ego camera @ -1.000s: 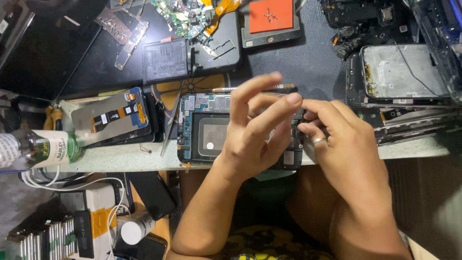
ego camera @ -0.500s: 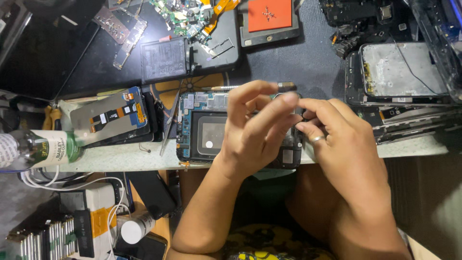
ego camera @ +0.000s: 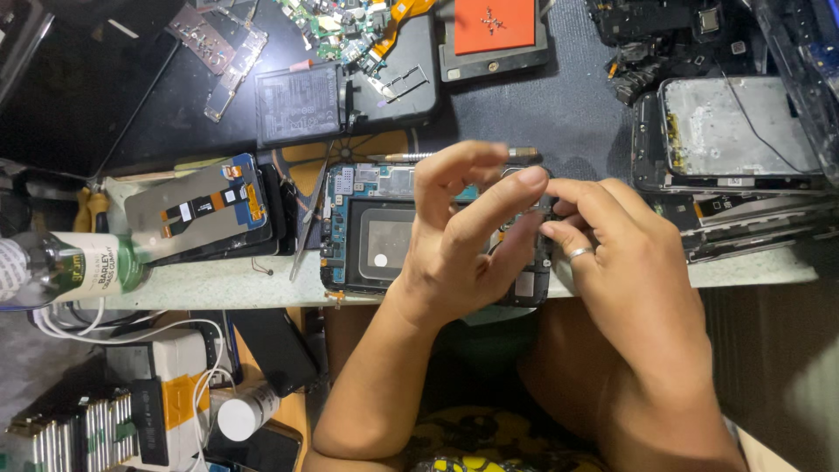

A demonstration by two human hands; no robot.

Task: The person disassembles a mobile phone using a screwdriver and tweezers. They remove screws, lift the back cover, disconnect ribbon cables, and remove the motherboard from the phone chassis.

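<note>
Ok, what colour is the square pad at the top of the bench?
Orange-red, in a dark frame: the square pad shows best in the head view.

One head-worn camera looks steeply down, close over the workbench (ego camera: 542,114); the bench's front edge crosses mid-frame, the person's lap fills the bottom.

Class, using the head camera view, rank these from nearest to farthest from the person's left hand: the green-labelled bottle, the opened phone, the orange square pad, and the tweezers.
1. opened phone: directly under the left hand, touched.
2. tweezers: just left of the phone.
3. orange square pad: at the top edge, above the hand.
4. green-labelled bottle: far left, lying on its side.
</note>
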